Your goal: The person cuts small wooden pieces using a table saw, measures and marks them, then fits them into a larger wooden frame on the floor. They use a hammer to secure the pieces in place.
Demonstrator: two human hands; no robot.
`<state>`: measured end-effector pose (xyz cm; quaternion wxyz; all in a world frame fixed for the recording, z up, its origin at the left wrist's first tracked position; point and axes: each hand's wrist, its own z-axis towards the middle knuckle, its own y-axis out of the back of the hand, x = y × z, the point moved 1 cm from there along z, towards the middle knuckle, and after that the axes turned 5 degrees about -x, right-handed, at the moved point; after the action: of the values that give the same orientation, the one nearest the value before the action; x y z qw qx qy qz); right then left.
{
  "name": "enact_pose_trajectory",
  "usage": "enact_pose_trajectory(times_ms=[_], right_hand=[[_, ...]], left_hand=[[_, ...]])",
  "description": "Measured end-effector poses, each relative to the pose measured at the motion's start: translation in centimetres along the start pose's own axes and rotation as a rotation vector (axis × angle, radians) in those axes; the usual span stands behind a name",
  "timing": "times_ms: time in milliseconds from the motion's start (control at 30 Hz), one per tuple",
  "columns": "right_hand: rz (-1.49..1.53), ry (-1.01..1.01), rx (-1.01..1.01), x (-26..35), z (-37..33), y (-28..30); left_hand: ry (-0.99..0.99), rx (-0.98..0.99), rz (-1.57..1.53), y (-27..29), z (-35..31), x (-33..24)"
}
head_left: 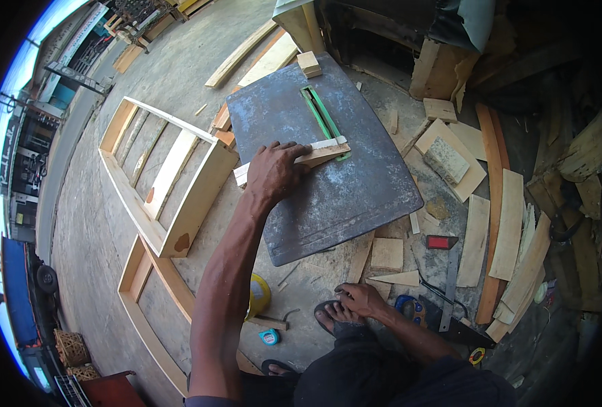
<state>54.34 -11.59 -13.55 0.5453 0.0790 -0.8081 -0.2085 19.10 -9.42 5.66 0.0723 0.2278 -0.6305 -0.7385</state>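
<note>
My left hand (277,169) is closed over a pale wooden strip (325,156) lying across a worn blue-grey metal tabletop (355,193). One end of the strip reaches a green-edged slot (319,112) in the top; the other sticks out past my hand at the table's left edge. Low down beside my sandalled foot (326,317) hangs my right hand (359,300), its fingers loosely apart and nothing visible in them. A small stack of wood blocks (309,64) sits at the far edge of the tabletop.
Wooden frames (199,197) lie on the concrete at left. Right of the table are offcuts (474,230), long boards (508,224), a red-handled try square (443,242) and a handsaw (460,332). A yellow container (259,296) and blue tape measure (269,337) are near my feet.
</note>
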Motion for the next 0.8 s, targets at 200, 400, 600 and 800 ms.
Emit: enact_pose_trajectory(times_ms=[200, 400, 600, 800], right_hand=[[0.006, 0.03, 0.013, 1.9, -0.5, -0.4], [0.008, 0.002, 0.335, 5.3, -0.4, -4.7], [-0.084, 0.45, 0.913, 13.8, 2.6, -16.7], [-0.082, 0.423, 0.652, 16.4, 5.3, -21.0]], left_hand=[[0.158, -0.105, 0.061, 1.8, -1.5, 2.3], [0.425, -0.306, 0.098, 9.7, -23.5, 9.6], [1.373, -0.7, -0.132, 10.7, -57.0, 8.4], [1.833, -1.155, -0.44, 0.8, -79.8, -4.5]])
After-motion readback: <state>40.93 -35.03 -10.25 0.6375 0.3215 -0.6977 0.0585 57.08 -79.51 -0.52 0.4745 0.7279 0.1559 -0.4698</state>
